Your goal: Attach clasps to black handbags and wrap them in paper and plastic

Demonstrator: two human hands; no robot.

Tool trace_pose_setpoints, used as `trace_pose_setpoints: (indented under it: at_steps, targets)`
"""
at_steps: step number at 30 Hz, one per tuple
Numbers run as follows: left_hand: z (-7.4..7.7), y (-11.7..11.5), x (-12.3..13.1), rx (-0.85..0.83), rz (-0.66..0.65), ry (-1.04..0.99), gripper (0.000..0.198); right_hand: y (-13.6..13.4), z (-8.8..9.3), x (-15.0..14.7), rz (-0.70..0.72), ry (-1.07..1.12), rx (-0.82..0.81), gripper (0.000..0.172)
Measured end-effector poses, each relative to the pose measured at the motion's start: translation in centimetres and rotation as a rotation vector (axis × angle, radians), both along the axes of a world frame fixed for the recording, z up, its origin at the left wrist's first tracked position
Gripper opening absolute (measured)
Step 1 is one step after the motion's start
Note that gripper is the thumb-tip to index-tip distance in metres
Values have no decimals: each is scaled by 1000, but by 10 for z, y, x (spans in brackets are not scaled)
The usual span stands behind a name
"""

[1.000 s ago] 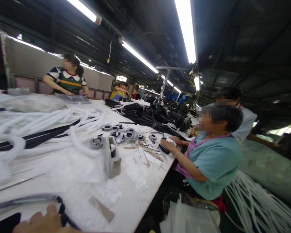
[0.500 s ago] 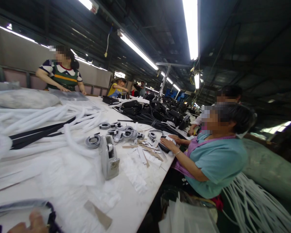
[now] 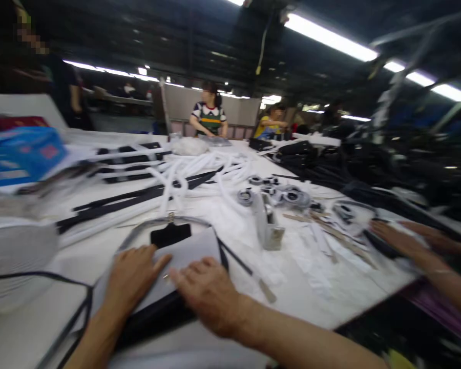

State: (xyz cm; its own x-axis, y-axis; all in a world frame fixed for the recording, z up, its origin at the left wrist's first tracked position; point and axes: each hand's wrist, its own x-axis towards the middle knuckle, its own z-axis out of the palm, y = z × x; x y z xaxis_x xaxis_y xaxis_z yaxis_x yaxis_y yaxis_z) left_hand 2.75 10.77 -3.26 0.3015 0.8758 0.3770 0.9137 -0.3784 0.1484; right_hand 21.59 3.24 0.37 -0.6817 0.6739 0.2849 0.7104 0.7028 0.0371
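A black bag (image 3: 153,325) lies on the worktable in front of me, covered partly by a pale grey-white sheet (image 3: 203,248). A black tab with a metal clip (image 3: 171,234) shows at its far edge, and a grey wrapped strap curves around behind. My left hand (image 3: 132,277) rests on the sheet's left side, thumb stretched toward the middle. Across from it, my right hand (image 3: 209,294) lies on the right side with its fingers pointing left. Both hands press from above, fingers extended. Between them a small metal stud (image 3: 166,277) is visible.
A tape dispenser (image 3: 267,225) stands right of the bag, near coiled straps (image 3: 292,196) and paper scraps. White foam tubes (image 3: 230,192) and black strips lie behind. A blue box (image 3: 23,156) sits left. A co-worker's hands (image 3: 399,238) work at the right edge.
My view has swung left, bringing the bag into sight. Before, only blurred fingers showed at the lower left; now both my hands lie on the sheet over the bag.
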Motion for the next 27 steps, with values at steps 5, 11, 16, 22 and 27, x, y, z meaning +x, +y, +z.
trace_pose_setpoints:
  at_steps: [5,11,16,22,27]
  targets:
    - [-13,-5,-26,10,116,-8,38,31,-15,3,51,128,-106,49]
    - [-20,-19,-23,-41,-16,-44,48,14,-28,10,75,300,7,22]
    - [-14,-25,-22,-74,-56,38,38,9,-16,3,-26,163,-177,29]
    - [-17,-19,-18,-263,-112,1,35,38,45,-17,-20,-153,-521,38]
    - [-14,-18,-19,-256,-90,-4,36,89,37,-39,-148,-111,-339,31]
